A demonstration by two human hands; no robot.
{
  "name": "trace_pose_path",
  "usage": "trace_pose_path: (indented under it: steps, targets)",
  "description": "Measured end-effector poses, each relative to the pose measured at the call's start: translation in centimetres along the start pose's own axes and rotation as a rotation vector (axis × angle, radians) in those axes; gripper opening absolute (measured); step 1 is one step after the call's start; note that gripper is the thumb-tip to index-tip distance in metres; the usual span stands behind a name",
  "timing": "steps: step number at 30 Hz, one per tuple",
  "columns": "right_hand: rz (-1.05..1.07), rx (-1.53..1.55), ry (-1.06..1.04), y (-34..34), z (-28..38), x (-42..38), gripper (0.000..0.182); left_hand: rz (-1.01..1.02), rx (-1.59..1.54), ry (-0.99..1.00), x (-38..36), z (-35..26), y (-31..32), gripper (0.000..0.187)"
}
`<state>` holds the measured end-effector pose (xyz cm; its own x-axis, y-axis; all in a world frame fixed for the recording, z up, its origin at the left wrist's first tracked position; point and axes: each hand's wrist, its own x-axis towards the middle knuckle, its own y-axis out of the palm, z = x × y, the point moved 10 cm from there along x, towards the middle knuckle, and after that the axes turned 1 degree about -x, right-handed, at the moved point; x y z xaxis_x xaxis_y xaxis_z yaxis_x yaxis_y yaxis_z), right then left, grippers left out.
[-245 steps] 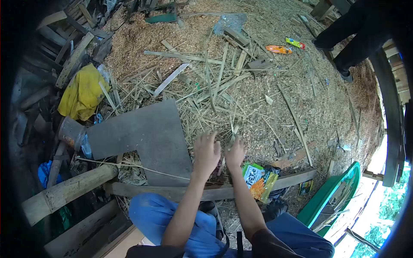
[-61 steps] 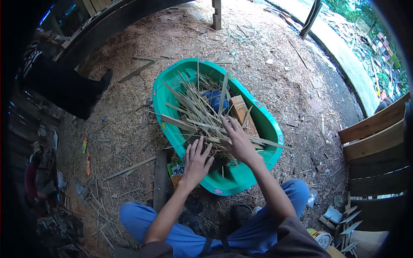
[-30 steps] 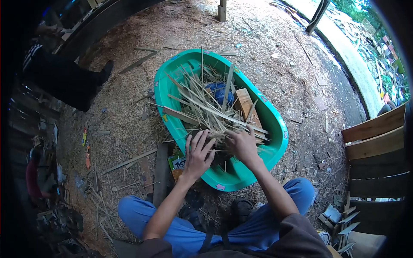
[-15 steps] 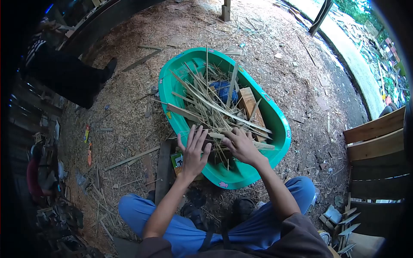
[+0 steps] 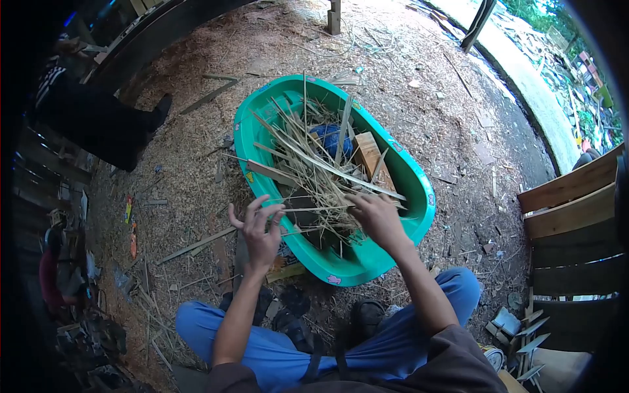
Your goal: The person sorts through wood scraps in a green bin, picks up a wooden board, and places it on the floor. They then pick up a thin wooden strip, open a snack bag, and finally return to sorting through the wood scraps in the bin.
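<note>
A green plastic tub (image 5: 246,141) stands in front of my knees, heaped with thin wood strips (image 5: 304,154). My left hand (image 5: 257,234) is above the tub's near left rim, fingers curled and the outer one sticking out. Over the pile my right hand (image 5: 380,223) is closed, fingertips pinched together. A narrow wood strip (image 5: 318,209) runs level between the fingertips of both hands. Its ends are partly hidden by the fingers. Behind the pile in the tub are a wooden block (image 5: 375,157) and a blue bundle (image 5: 331,139).
Wood shavings and scraps cover the ground (image 5: 196,150). A person in dark trousers (image 5: 88,124) is at the upper left. Wooden planks (image 5: 570,196) form a barrier on the right. A post (image 5: 334,19) stands beyond the tub. Loose laths (image 5: 196,244) lie left of my knee.
My left hand has drawn back to the left from the pile, its fingers more curled. My right hand stays over the pile. A narrow strip now spans between them.
</note>
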<state>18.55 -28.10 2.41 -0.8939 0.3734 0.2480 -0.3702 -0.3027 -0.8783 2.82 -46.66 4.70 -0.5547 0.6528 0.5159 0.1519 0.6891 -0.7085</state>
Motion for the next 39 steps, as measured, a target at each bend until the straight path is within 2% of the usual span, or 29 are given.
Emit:
trace_pose_path:
  steps: [2,4,7,9,10,12,13,14,16,17,20,26,28,29,31,32,34,35,36,37,38,39]
  targets:
    - [-0.121,-0.055,-0.002,-0.9,-1.8,-0.6,0.023,-0.073,0.041,-0.05,-0.4,2.3,-1.2,0.011]
    - [-0.113,-0.095,-0.002,-1.5,-2.5,-1.2,0.023,-0.069,0.066,-0.088,-0.6,3.2,-1.8,0.013]
    - [-0.146,-0.186,-0.019,-1.5,-2.4,-1.7,0.026,0.031,0.189,-0.036,-0.6,1.6,-0.7,0.021]
    - [-0.186,-0.225,-0.039,-2.0,-1.8,-1.9,0.028,-0.115,0.275,-0.027,-0.4,0.1,-1.5,0.032]
    - [-0.252,-0.267,-0.092,-2.9,-0.7,-1.8,0.029,-0.115,0.277,-0.029,-0.4,0.0,-1.5,0.032]
    - [-0.318,-0.31,-0.152,-3.6,0.5,-1.9,0.03,0.022,0.269,0.108,-0.4,-1.3,0.2,0.042]
    - [-0.364,-0.308,-0.154,-4.0,0.8,-2.1,0.03,0.058,0.301,0.23,-0.2,-3.1,0.3,0.037]
    - [-0.411,-0.306,-0.156,-4.5,1.0,-2.3,0.03,0.054,0.3,0.229,-0.4,-2.9,0.6,0.037]
    - [-0.43,-0.324,-0.148,-4.6,1.0,-2.5,0.029,0.116,0.037,0.215,-0.8,-2.5,1.7,0.028]
    - [-0.449,-0.341,-0.135,-4.7,1.0,-2.7,0.029,0.117,0.037,0.215,-1.1,-2.4,2.1,0.028]
    - [-0.454,-0.303,-0.077,-4.4,0.5,-3.0,0.022,0.0,-0.011,0.218,-1.2,-3.5,1.1,0.019]
    - [-0.357,-0.21,0.045,-3.1,-0.5,-4.2,0.01,0.049,0.036,0.13,-1.9,-2.9,2.3,0.012]
    - [-0.351,-0.193,0.068,-3.4,-1.2,-4.4,0.009,0.121,0.034,0.062,-1.8,-2.4,3.6,0.011]
    - [-0.286,-0.113,0.112,-2.9,-2.3,-4.4,0.007,0.125,0.033,0.063,-1.6,-2.4,3.9,0.011]
    - [-0.216,-0.034,0.157,-2.5,-3.4,-4.8,0.006,0.253,0.045,0.008,-0.3,-2.6,5.0,0.029]
    - [-0.188,0.054,0.224,-2.3,-4.1,-5.0,0.007,0.252,0.044,0.008,0.3,-3.3,5.2,0.029]
    - [-0.165,0.15,0.287,-2.2,-4.7,-4.7,0.01,0.09,0.134,0.026,1.7,-4.6,4.2,0.06]
    - [-0.129,0.334,0.476,-1.6,-6.3,-5.2,0.01,0.178,0.201,0.012,1.5,-4.0,5.1,0.074]
    - [-0.088,0.516,0.662,-0.6,-7.8,-5.9,0.012,0.178,0.21,0.008,1.4,-4.1,5.2,0.074]
    - [0.031,0.613,0.764,1.4,-9.2,-6.6,0.024,0.176,0.174,-0.023,1.2,-4.1,5.3,0.068]
    - [0.035,0.617,0.756,2.1,-9.5,-6.7,0.024,0.173,0.138,-0.053,0.9,-4.2,5.4,0.062]
    - [-0.039,0.248,0.586,0.8,-8.6,-6.0,0.036,0.171,0.147,-0.058,0.4,-4.4,5.3,0.062]
